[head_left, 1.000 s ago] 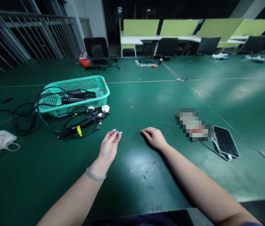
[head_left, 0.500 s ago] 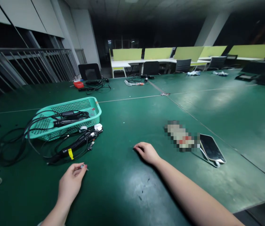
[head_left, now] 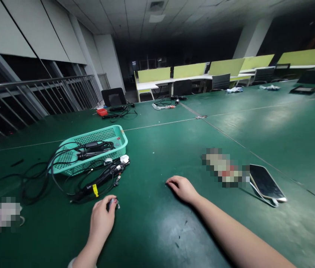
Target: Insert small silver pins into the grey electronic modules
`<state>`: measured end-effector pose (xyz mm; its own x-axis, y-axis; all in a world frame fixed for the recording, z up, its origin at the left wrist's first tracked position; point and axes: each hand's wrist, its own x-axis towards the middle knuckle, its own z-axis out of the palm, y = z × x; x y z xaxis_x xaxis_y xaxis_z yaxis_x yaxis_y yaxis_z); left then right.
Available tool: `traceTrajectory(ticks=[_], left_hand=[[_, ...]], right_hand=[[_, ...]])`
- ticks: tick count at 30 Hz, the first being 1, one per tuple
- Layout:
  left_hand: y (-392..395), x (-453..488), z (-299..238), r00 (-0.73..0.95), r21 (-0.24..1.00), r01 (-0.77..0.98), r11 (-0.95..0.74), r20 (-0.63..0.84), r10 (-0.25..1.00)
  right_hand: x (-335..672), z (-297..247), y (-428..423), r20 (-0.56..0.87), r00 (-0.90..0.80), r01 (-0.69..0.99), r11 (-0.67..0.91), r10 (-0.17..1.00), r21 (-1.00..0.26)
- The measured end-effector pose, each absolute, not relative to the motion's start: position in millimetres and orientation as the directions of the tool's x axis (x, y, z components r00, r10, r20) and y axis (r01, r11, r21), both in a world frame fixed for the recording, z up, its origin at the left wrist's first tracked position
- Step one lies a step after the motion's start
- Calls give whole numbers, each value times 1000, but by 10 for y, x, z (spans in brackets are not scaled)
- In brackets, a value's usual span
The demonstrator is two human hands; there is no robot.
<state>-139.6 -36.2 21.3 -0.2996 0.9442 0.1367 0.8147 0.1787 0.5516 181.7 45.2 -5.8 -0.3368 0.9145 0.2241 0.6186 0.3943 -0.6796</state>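
My left hand (head_left: 103, 216) is closed in a pinch low over the green table (head_left: 146, 223), just in front of a bundle of black cables. Between its thumb and fingers is a small greyish piece (head_left: 117, 204), mostly hidden and too small to name. My right hand (head_left: 183, 189) rests on the table near the middle with its fingers curled together and pointing left. Its fingertips are largely hidden, so I cannot make out whether anything is in them. The black cable bundle (head_left: 104, 176) has a yellow tag (head_left: 95, 190) on it.
Behind the bundle stands a turquoise basket (head_left: 123, 143) with black cables in it. To the right lie a blurred-out item (head_left: 221, 167) and a phone (head_left: 267, 182) with a white cable. Another blurred item (head_left: 2, 217) is at far left. More cables (head_left: 120, 111) lie farther back.
The view has tilted up, so the tabletop things sit lower and farther right. My left hand has turned slightly, showing more of its back. My right hand stays put on the table.
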Motion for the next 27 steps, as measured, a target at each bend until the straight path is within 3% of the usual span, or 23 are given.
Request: traceTrajectory(ticks=[4,13,16,18,21,27], left_hand=[[-269,-1185,128,-377,733,664,144,162,912],[29,-74,-9,-259,850,526,16,143,955],[57,129,-12,-235,997,13,79,-74,969],[55,155,-8,-217,960,-262,97,-156,964],[57,98,9,-150,867,-484,121,-218,964],[107,38,40,-66,832,-539,132,-198,978]], right_hand=[[1782,-38,413,206,-335,623,381,919,-683],[1528,-32,155,174,-384,617,392,907,-682],[1523,-48,154,176,-391,628,401,903,-667],[1534,-57,171,170,-395,619,399,903,-676],[1541,-57,202,157,-406,611,395,900,-686],[1515,-66,231,195,-401,632,425,895,-648]])
